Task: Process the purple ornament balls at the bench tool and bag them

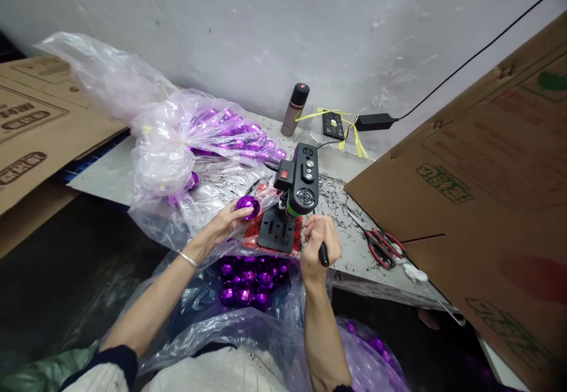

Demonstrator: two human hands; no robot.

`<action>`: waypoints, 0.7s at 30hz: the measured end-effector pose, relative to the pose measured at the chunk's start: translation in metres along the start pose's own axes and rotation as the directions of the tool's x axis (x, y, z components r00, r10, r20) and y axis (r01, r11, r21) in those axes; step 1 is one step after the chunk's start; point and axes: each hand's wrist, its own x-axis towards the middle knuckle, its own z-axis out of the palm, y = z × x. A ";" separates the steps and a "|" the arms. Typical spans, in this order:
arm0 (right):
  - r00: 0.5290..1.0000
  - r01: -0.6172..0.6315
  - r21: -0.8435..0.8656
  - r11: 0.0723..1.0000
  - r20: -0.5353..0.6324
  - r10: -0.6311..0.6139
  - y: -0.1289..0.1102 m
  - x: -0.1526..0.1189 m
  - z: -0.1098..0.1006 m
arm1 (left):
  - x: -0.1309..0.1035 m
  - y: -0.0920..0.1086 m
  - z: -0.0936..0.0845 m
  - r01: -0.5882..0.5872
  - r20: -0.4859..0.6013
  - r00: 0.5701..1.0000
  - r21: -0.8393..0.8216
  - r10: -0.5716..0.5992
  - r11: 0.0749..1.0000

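- At the table [101, 170], our left hand [228, 222] pinches a purple ball [248, 206] between thumb and fingers, just left of the machine [306, 175].
- Our right hand [321, 239] is curled in a fist round a black tool [324, 255], near the machine's right side.
- Ball looks slick; if our pinch loosens, it could drop into the bag [221, 322] below.
- Loose film [162, 160] beside our left hand might snag that wrist.
- A careless right swing could knock the scissors [381, 248].

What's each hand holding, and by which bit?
Left hand: a purple ball, by its side. Right hand: a black stick, near its visible end.
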 end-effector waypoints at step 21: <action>0.999 -0.025 -0.008 1.000 0.041 0.025 -0.011 0.012 -0.003 | 0.002 -0.067 0.031 -0.030 -0.194 0.979 0.141 0.057 0.990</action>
